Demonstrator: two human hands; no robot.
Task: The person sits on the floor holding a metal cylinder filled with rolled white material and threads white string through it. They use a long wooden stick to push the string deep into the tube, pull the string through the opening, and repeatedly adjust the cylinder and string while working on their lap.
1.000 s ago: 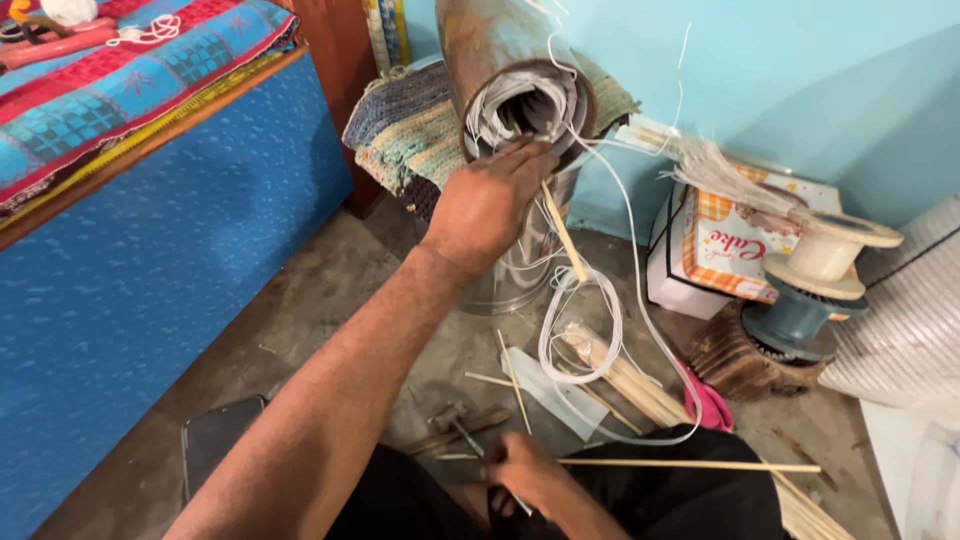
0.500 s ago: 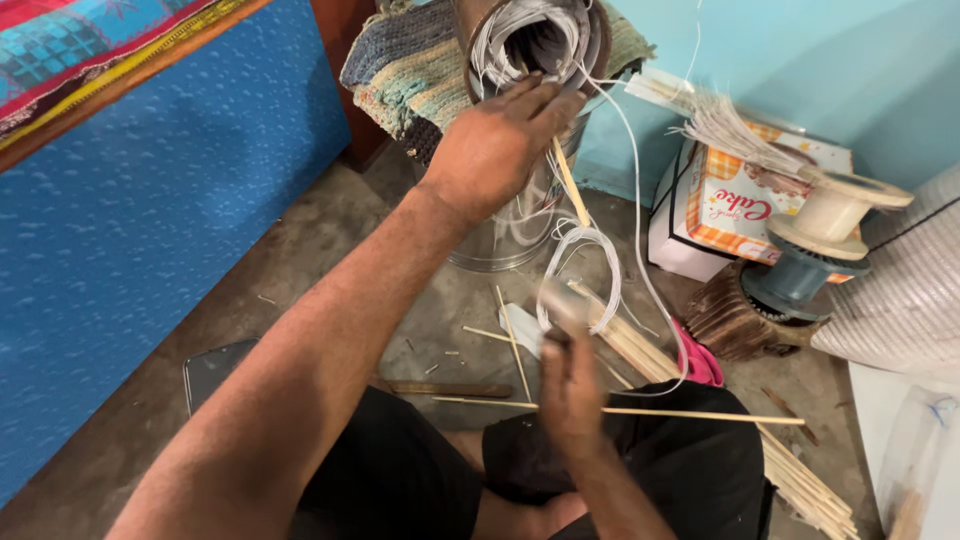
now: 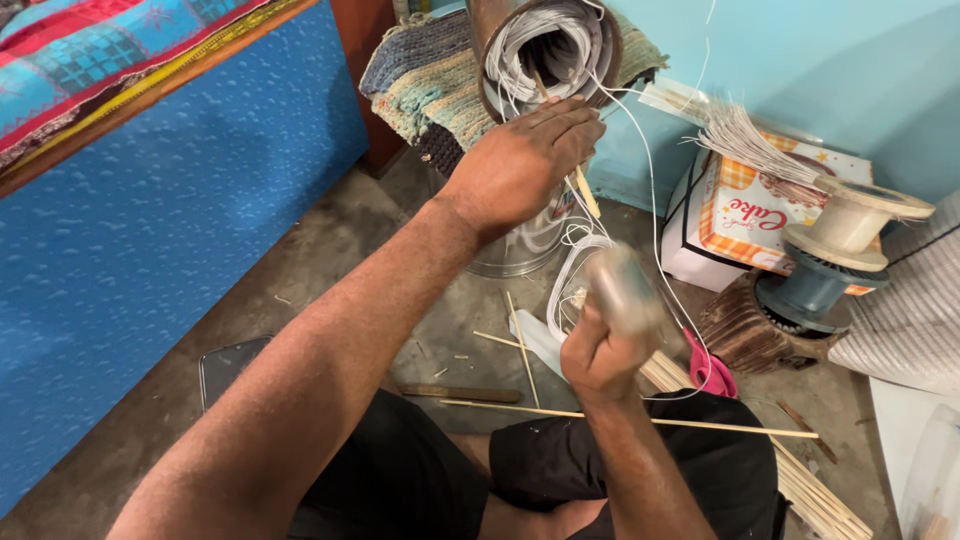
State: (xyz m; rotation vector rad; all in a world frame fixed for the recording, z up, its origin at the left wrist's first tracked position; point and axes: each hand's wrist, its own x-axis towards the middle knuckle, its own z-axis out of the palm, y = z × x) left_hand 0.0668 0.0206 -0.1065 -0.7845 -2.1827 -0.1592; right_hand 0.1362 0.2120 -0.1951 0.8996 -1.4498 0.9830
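Landmark: the steel cylinder (image 3: 520, 240) stands on the floor, with a round winding core (image 3: 550, 45) full of white wire on top of it.
Left hand: the left hand (image 3: 525, 160) lies flat across the lower rim of the core, fingers stretched out, palm down; its grip is not wrapped round anything, it just presses there.
Right hand: the right hand (image 3: 600, 355) sits below and in front of the cylinder, fist closed round a blurred pale tool (image 3: 625, 290); what kind of tool, cannot tell.
Wire: loose white wire (image 3: 650, 180) trails from the core down past the cylinder's right side toward the right hand.
Sticks: a thin bamboo stick (image 3: 585, 190) pokes out under the left hand; a long one (image 3: 700, 425) lies across the lap, and a bundle of sticks (image 3: 810, 495) lies further right of it.
Floor: bare grey concrete floor (image 3: 330, 270), scattered with slivers, a dark phone (image 3: 225, 365) well left of the cylinder.
Room: turquoise wall (image 3: 800, 60) behind the cylinder, blue bed side (image 3: 150, 230) to its left, woven mat (image 3: 420, 70) behind it.
Right of cylinder: a printed cardboard box (image 3: 750, 215), then an empty spool (image 3: 845, 235) on a dark motor part (image 3: 745, 330).
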